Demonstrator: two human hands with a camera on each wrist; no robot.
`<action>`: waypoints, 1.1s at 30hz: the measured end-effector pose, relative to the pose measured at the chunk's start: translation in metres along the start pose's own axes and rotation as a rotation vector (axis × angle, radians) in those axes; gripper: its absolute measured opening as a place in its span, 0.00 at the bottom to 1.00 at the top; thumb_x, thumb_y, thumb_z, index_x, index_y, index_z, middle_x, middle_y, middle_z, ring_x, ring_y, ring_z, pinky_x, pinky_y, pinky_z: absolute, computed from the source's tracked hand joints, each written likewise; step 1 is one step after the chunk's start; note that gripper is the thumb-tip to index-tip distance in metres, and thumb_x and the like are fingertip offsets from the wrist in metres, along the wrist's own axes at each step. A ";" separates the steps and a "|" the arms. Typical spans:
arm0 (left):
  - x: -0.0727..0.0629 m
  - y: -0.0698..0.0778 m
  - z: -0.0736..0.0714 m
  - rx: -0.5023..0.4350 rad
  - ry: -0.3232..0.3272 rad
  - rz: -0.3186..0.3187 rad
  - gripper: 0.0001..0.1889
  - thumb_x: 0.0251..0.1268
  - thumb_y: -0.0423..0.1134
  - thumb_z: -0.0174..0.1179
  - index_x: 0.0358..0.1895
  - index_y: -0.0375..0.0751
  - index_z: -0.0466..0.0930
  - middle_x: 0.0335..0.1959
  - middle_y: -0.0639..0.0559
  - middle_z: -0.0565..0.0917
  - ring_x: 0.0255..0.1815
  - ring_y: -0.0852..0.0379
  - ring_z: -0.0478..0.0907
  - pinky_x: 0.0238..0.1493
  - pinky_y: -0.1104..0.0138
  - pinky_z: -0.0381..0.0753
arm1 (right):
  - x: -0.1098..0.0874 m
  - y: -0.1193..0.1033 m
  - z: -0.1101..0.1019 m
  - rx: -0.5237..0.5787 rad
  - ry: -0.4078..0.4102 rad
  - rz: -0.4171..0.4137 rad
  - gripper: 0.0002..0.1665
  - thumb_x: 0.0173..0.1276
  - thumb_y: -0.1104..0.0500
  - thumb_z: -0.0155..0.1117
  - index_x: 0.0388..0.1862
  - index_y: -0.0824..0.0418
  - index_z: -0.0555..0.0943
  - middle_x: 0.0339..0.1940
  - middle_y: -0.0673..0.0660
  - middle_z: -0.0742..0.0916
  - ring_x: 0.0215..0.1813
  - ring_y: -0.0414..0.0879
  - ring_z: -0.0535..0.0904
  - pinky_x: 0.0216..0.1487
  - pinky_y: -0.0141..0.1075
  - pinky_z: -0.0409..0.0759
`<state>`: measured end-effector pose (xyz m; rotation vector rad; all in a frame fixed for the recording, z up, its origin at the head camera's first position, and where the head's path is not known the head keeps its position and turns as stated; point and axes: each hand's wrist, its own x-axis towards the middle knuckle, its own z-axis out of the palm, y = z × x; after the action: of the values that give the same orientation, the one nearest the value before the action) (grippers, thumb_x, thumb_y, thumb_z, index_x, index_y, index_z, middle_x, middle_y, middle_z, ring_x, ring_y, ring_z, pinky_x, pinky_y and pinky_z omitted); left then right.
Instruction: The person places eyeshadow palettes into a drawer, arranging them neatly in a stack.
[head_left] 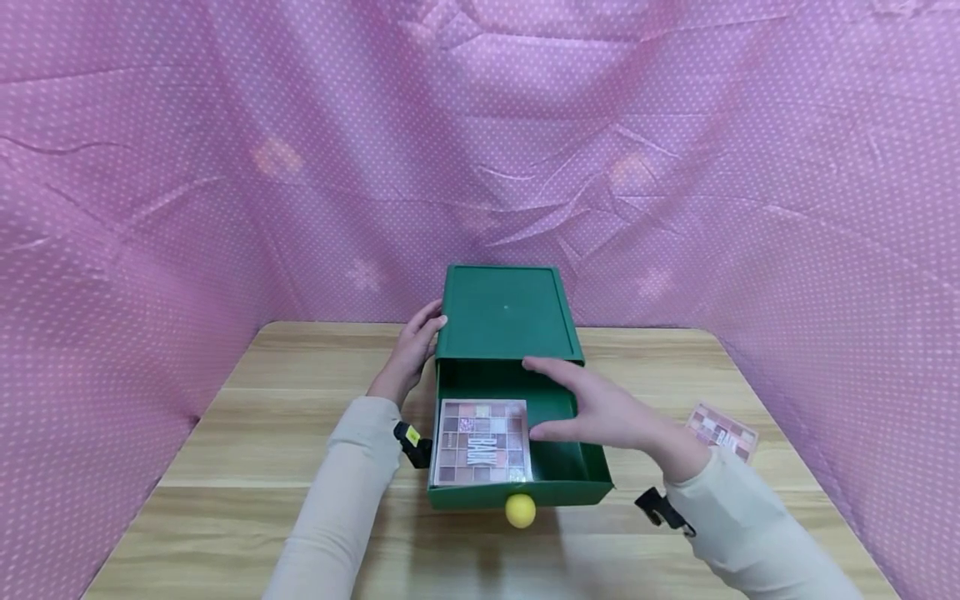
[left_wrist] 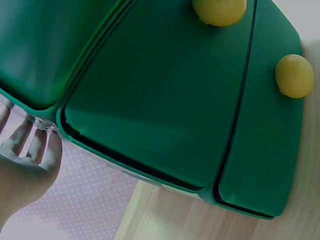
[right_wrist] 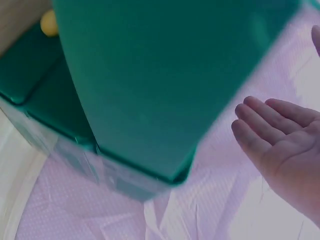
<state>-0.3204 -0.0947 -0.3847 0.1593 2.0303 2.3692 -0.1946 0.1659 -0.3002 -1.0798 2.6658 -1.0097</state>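
A green drawer cabinet stands on the table with its top drawer pulled out, a yellow knob on its front. Inside the drawer, on its left side, lies a boxed eyeshadow palette with printed colour squares. My left hand rests against the cabinet's left side; in the left wrist view its fingertips touch the side wall. Over the drawer's right half hovers my right hand, thumb and fingers spread, holding nothing. The right wrist view shows its fingers straight beside the drawer.
A second pink palette lies on the wooden table, right of the cabinet. Two closed lower drawers with yellow knobs show in the left wrist view. Pink dotted cloth hangs behind and on both sides.
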 end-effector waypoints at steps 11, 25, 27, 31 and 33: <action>0.001 -0.003 0.001 -0.014 -0.001 0.005 0.24 0.61 0.44 0.50 0.61 0.48 0.61 0.59 0.50 0.62 0.58 0.54 0.59 0.54 0.58 0.63 | -0.009 0.032 -0.048 0.193 0.240 -0.007 0.37 0.54 0.62 0.63 0.61 0.68 0.60 0.58 0.63 0.69 0.59 0.53 0.62 0.57 0.40 0.60; 0.002 -0.005 0.002 0.022 0.002 -0.011 0.23 0.61 0.45 0.50 0.60 0.51 0.62 0.59 0.52 0.62 0.59 0.55 0.58 0.54 0.59 0.61 | -0.035 0.119 -0.078 0.227 0.468 0.379 0.47 0.58 0.49 0.58 0.65 0.70 0.46 0.64 0.69 0.53 0.61 0.67 0.49 0.57 0.55 0.52; 0.003 -0.005 0.002 0.024 0.004 -0.011 0.23 0.61 0.46 0.50 0.60 0.51 0.63 0.59 0.53 0.62 0.59 0.55 0.58 0.55 0.59 0.61 | -0.039 0.130 -0.079 0.220 0.468 0.413 0.49 0.58 0.48 0.58 0.66 0.70 0.43 0.65 0.69 0.50 0.61 0.69 0.45 0.56 0.57 0.49; 0.003 -0.005 0.001 0.021 0.001 -0.006 0.23 0.61 0.45 0.50 0.60 0.50 0.62 0.59 0.52 0.62 0.58 0.55 0.59 0.54 0.58 0.61 | -0.046 0.149 -0.078 0.205 0.429 0.473 0.54 0.57 0.46 0.58 0.66 0.69 0.37 0.65 0.70 0.45 0.62 0.68 0.40 0.56 0.59 0.46; 0.003 -0.005 0.000 0.022 0.000 -0.002 0.23 0.61 0.45 0.50 0.60 0.50 0.62 0.59 0.52 0.62 0.58 0.55 0.59 0.54 0.58 0.62 | -0.050 0.157 -0.076 0.198 0.414 0.506 0.56 0.56 0.45 0.58 0.66 0.69 0.35 0.65 0.71 0.43 0.62 0.68 0.38 0.55 0.61 0.45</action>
<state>-0.3241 -0.0933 -0.3893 0.1576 2.0559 2.3458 -0.2735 0.3230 -0.3442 -0.1423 2.8210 -1.4510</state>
